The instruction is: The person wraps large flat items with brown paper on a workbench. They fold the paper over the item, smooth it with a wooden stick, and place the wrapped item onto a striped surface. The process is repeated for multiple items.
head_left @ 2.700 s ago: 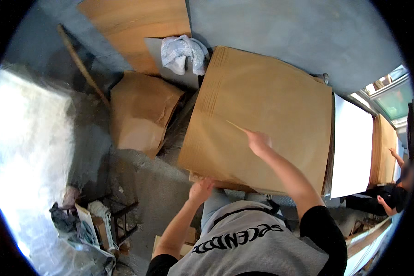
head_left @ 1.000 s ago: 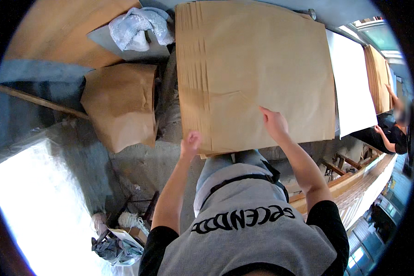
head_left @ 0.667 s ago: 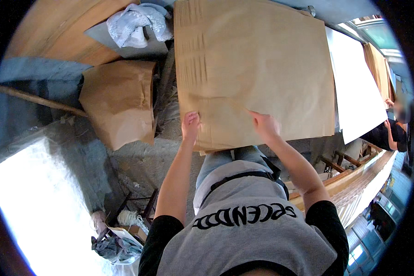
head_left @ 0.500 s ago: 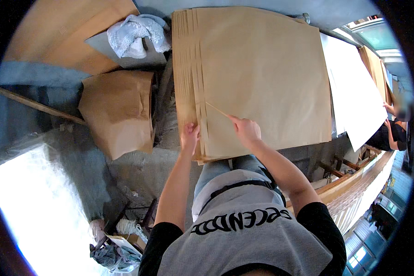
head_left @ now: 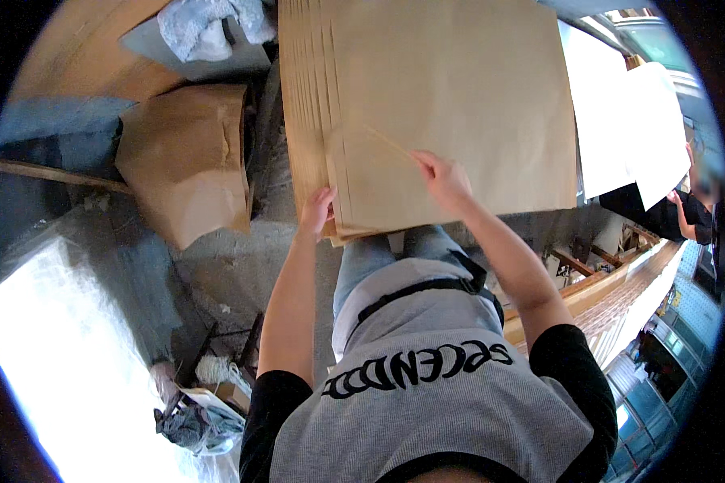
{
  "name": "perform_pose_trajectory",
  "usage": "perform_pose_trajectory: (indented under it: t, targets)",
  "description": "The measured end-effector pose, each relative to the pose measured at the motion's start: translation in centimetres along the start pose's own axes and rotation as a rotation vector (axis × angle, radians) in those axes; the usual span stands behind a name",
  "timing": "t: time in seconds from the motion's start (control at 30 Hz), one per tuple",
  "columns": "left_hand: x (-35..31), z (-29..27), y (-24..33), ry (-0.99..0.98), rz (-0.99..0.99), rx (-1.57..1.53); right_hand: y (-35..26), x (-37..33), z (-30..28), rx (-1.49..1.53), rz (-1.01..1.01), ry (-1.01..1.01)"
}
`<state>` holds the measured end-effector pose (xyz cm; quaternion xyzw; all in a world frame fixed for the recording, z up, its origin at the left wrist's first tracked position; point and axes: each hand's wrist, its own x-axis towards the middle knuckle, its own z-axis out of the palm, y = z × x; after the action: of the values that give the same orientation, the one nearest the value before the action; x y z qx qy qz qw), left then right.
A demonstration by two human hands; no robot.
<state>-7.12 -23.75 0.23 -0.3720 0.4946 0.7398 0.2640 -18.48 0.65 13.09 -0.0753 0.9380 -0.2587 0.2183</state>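
A wide stack of brown paper sheets [head_left: 459, 88] lies in front of me, its left edges fanned out in narrow steps. My left hand [head_left: 318, 211] is closed at the near left corner, with the thumb and fingers on the paper's edge. In my right hand [head_left: 445, 183] is a thin wooden stick [head_left: 391, 142], pinched near its right end. The stick slants up and left just over the top sheet, close to the fanned edges. Its far tip is blurred, so I cannot tell whether it touches the paper.
To the left stands a folded brown paper bundle [head_left: 189, 161], with a white cloth [head_left: 205, 28] beyond it. White sheets [head_left: 600, 105] lie to the right, where a co-worker in black [head_left: 689, 213] handles one. Wooden slats [head_left: 612, 294] are at lower right, a rope coil [head_left: 217, 370] at lower left.
The whole view has shifted, so the stack sits higher in it. My right hand and the stick have moved slightly right over the stack. The co-worker's white sheet has changed position.
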Motion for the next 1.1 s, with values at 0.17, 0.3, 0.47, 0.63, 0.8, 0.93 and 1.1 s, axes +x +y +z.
perform_pose_trajectory:
  t: [0.17,0.3,0.47,0.63,0.8,0.93,1.1]
  targets:
    - [-3.4,-0.3,-2.7,-0.123,-0.005,-0.299,5.1,-1.5,-0.1,0.556,0.111,-0.034]
    - [-8.3,5.4,-3.8,-0.156,0.063,-0.46,8.8,-5.0,-1.8,0.729,0.202,-0.262]
    - [-6.1,13.8,-7.1,-0.255,-0.021,-0.504,14.2,-8.9,0.2,0.734,-0.152,-0.603]
    - [-2.1,20.1,-8.0,0.126,-0.134,-0.421,19.4,-11.5,1.6,0.919,0.13,-0.765]
    - [-1.7,21.4,-6.8,0.308,-0.063,-0.483,25.2,-11.7,-2.7,1.297,0.556,-0.573]
    - [-3.3,19.8,-5.6,0.162,0.0,-0.484,31.8,-12.0,-5.2,1.715,0.636,-0.295]
    - [-3.5,19.3,-5.3,0.214,-0.114,-0.251,33.7,-10.6,-9.8,1.407,0.636,-0.249]
